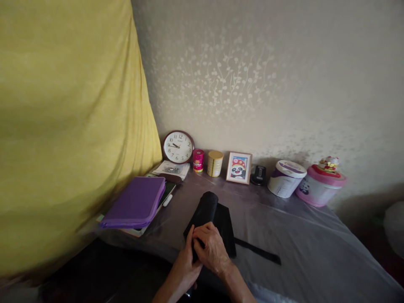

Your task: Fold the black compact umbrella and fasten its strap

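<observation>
A black umbrella [206,206], folded into a roll with a loose fabric panel on its right, lies at the table's front edge, pointing away from me. Its black strap [259,250] stretches out to the right over the tablecloth. My left hand [186,265] is wrapped round the near part of the roll from the left. Lying over the top of it, my right hand [213,248] has its fingers bent against the fabric, close to the left fingertips. Both hands cover the roll's near part; a small shiny end shows below the left hand.
The grey-covered table [303,235] holds a purple zip folder [134,202] on the left. Along the wall stand a clock [178,147], a pink can [198,160], a yellow can [215,163], a panda picture frame [239,168], a black object [259,175] and two tubs [285,181]. A yellow curtain [69,118] hangs left.
</observation>
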`<state>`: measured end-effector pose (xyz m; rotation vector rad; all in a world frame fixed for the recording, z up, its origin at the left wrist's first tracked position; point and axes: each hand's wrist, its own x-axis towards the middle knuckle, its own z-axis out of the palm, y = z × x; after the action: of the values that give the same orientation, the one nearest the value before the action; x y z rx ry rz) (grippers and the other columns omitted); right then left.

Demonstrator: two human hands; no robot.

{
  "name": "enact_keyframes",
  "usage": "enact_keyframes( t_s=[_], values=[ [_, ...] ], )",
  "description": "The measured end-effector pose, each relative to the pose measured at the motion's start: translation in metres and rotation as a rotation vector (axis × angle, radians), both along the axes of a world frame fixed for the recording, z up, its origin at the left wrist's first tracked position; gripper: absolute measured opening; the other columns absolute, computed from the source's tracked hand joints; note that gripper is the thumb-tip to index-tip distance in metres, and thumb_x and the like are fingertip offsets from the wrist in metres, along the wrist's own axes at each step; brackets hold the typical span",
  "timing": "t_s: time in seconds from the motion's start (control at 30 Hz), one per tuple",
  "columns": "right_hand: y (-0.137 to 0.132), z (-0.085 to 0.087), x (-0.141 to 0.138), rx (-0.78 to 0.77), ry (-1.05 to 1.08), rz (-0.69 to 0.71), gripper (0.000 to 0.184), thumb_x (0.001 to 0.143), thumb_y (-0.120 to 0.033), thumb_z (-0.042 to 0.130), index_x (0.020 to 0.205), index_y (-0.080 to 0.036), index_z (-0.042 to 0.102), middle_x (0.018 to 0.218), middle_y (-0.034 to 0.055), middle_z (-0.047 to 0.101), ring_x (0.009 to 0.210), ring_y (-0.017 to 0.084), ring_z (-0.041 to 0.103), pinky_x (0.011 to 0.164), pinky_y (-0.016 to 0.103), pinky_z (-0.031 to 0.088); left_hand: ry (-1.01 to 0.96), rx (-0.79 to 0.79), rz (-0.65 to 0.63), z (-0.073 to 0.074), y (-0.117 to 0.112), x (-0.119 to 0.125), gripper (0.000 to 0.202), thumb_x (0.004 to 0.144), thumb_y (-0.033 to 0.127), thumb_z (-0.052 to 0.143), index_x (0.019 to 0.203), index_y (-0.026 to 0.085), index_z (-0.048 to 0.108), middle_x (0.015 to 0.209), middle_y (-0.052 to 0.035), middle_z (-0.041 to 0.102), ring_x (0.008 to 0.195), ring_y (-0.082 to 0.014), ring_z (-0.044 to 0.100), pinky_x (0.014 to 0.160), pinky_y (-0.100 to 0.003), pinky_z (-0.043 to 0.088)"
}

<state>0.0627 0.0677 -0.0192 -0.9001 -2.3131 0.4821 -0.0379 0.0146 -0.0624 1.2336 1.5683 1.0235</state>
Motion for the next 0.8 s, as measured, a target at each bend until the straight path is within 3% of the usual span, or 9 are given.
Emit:
enact_keyframes(
  t_s=[0.13, 0.27, 0.37, 0.43, 0.5, 0.57, 0.8],
  values=[
    [0.004, 0.004, 0.011, -0.007, 0.084, 0.137, 0.021, 0.084, -0.014, 0.045, 0.084, -0.023, 0.063, 0.090, -0.0006, 0.066, 0.084, 0.013, 0.054, 0.081, 0.029, 0.040, -0.029, -0.051, -0.071, -0.001, -0.002, 0.000, 0.082, 0.079, 0.041, 0.047, 0.140, 0.022, -0.005, 0.097, -0.0090, 0.064, 0.035, -0.0067, 0.049, 0.036, -0.020, 0.040],
    [0.014, 0.001, 0.024, -0.028, 0.215, 0.140, 0.024, 0.088, -0.019, 0.040, 0.100, -0.023, 0.061, 0.098, 0.0028, 0.065, 0.093, 0.014, 0.055, 0.085, 0.030, 0.043, 0.005, -0.092, -0.084, 0.000, -0.004, 0.001, 0.074, 0.083, 0.037, 0.041, 0.139, 0.025, -0.005, 0.099, -0.0086, 0.064, 0.030, -0.0063, 0.046, 0.029, -0.019, 0.035],
    [0.029, -0.007, 0.026, 0.007, 0.163, 0.097, 0.025, 0.089, -0.022, 0.040, 0.101, -0.022, 0.062, 0.105, 0.0039, 0.064, 0.107, 0.016, 0.050, 0.094, 0.035, 0.039, 0.084, -0.101, -0.085, 0.003, -0.003, 0.002, 0.070, 0.084, 0.030, 0.038, 0.140, 0.023, -0.003, 0.100, -0.0094, 0.064, 0.043, -0.0113, 0.057, 0.040, -0.021, 0.043],
    [0.042, -0.012, 0.023, 0.024, 0.084, 0.081, 0.026, 0.089, -0.022, 0.039, 0.102, -0.023, 0.062, 0.110, 0.0033, 0.062, 0.115, 0.016, 0.045, 0.101, 0.040, 0.030, 0.159, -0.082, -0.082, 0.004, -0.002, 0.002, 0.069, 0.083, 0.027, 0.039, 0.141, 0.019, 0.001, 0.104, -0.0111, 0.064, 0.065, -0.0162, 0.065, 0.060, -0.025, 0.048],
    [0.057, -0.016, 0.019, 0.043, 0.021, 0.058, 0.028, 0.090, -0.022, 0.038, 0.103, -0.024, 0.062, 0.112, 0.0022, 0.061, 0.118, 0.016, 0.042, 0.104, 0.043, 0.023, 0.209, -0.080, -0.085, 0.004, -0.002, 0.001, 0.070, 0.083, 0.026, 0.041, 0.141, 0.016, 0.003, 0.111, -0.0125, 0.061, 0.090, -0.0194, 0.063, 0.079, -0.027, 0.045],
    [0.073, -0.019, 0.014, 0.065, -0.019, 0.032, 0.028, 0.090, -0.022, 0.037, 0.102, -0.024, 0.062, 0.112, 0.0017, 0.062, 0.118, 0.015, 0.042, 0.105, 0.043, 0.020, 0.227, -0.092, -0.094, 0.004, -0.001, 0.000, 0.071, 0.083, 0.026, 0.041, 0.141, 0.014, 0.003, 0.115, -0.0129, 0.059, 0.103, -0.0195, 0.058, 0.087, -0.027, 0.041],
    [0.123, -0.027, 0.006, 0.100, -0.012, -0.177, 0.028, 0.088, -0.020, 0.039, 0.106, -0.022, 0.060, 0.119, 0.0032, 0.058, 0.119, 0.017, 0.042, 0.102, 0.040, 0.024, 0.207, -0.101, -0.109, 0.002, -0.001, -0.001, 0.072, 0.083, 0.028, 0.042, 0.141, 0.014, 0.002, 0.109, -0.0118, 0.063, 0.093, -0.0176, 0.062, 0.082, -0.024, 0.043]
  ],
)
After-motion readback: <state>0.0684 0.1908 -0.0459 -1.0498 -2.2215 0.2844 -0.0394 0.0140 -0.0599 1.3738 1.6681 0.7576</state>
